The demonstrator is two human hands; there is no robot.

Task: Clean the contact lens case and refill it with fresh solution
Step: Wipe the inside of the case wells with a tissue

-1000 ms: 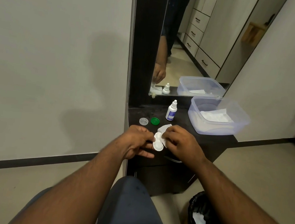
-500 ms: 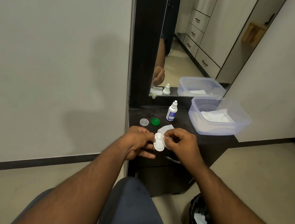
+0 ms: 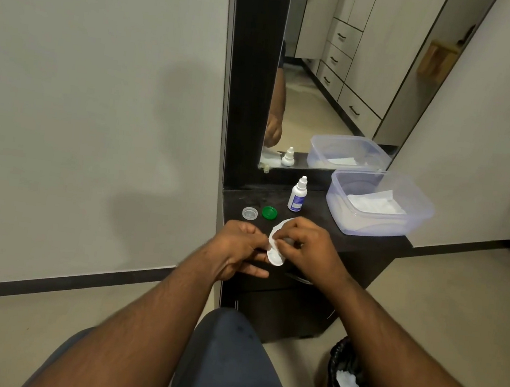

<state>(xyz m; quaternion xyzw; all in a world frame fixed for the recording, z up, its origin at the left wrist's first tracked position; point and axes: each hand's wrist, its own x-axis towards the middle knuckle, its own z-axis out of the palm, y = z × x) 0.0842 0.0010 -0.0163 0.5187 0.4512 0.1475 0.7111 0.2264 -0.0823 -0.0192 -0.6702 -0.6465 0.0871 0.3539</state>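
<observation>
I hold the white contact lens case (image 3: 274, 258) above the front of the dark cabinet top (image 3: 323, 224). My left hand (image 3: 237, 249) pinches its left side. My right hand (image 3: 308, 248) presses a white tissue (image 3: 280, 227) into the case's far well; the fingertips hide that well. Two loose caps lie behind my hands: a clear one (image 3: 249, 213) and a green one (image 3: 269, 213). A small white solution bottle (image 3: 297, 194) with a blue label stands upright behind them.
A clear plastic tub (image 3: 417, 224) holding white tissues sits at the right of the cabinet top. A mirror (image 3: 342, 75) rises behind. A bin with a black liner (image 3: 336, 361) and used tissues stands on the floor at lower right. My knee is below.
My right hand's fingers have curled in over the case, working the tissue into the far well. The left hand keeps its hold on the case. The view has shifted slightly.
</observation>
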